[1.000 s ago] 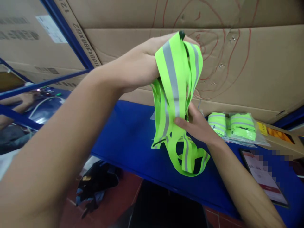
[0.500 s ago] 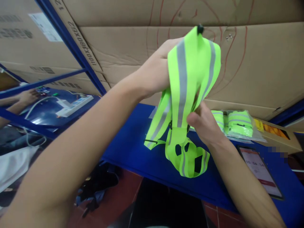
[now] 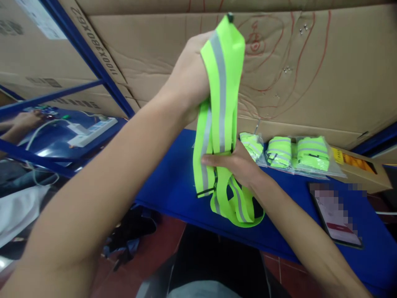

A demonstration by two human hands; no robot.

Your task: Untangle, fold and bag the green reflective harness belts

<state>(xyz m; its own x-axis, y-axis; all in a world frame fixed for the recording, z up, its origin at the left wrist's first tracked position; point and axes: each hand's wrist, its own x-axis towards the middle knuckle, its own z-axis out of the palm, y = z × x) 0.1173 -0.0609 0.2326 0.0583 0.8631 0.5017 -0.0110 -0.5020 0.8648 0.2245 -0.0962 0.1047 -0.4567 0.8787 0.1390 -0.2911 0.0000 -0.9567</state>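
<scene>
A neon-yellow reflective harness [image 3: 222,82] with grey stripes and black buckles hangs in front of me over the blue table. High up, my left hand [image 3: 197,68] is closed on its upper end; the straps hide those fingers. Lower down, my right hand [image 3: 237,163] grips the gathered straps, its thumb lying across the front and its other fingers behind. Below that hand, loose strap loops dangle just above or on the table; which of the two I cannot tell.
Several bagged reflective bundles [image 3: 312,153] line the table's back, beside a cardboard box [image 3: 376,176]. A phone [image 3: 336,215] lies at the right. Cardboard [image 3: 155,54] stands behind. At left, past a blue frame [image 3: 114,97], are a power strip [image 3: 93,131] and another person's hand [image 3: 29,120].
The harness and my left hand have shifted left in view. Its upper loop has been drawn narrower, and my right hand has moved left, its thumb now across the straps.
</scene>
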